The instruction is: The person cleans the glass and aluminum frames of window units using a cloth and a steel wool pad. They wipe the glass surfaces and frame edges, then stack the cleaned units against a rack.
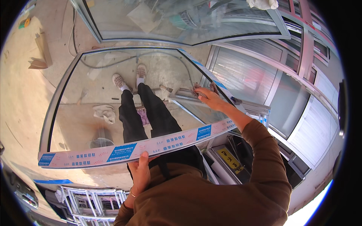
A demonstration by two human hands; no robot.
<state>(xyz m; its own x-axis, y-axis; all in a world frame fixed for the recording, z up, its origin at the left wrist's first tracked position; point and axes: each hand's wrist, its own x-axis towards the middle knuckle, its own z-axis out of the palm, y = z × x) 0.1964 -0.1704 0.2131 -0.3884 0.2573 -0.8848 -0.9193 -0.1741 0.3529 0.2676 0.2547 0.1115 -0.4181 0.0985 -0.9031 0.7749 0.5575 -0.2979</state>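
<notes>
I hold a large glazed window sash, its aluminium frame [94, 152] wrapped in pale protective film with blue patches, flat in front of my body. My left hand [140, 170] grips the near rail from below, thumb up against the film. My right hand [208, 98] reaches out to the right rail [211, 77] and closes on it near a small metal fitting. Through the glass pane [94, 86] I see my legs in black trousers and my light shoes [130, 77] on the concrete floor.
Another glazed sash [188, 22] lies beyond, at the top. More window frames [286, 71] stand along the right. A stack of aluminium profiles [94, 201] lies at lower left. A crumpled rag [105, 112], cardboard scraps [39, 56] and a cable [71, 34] lie on the floor.
</notes>
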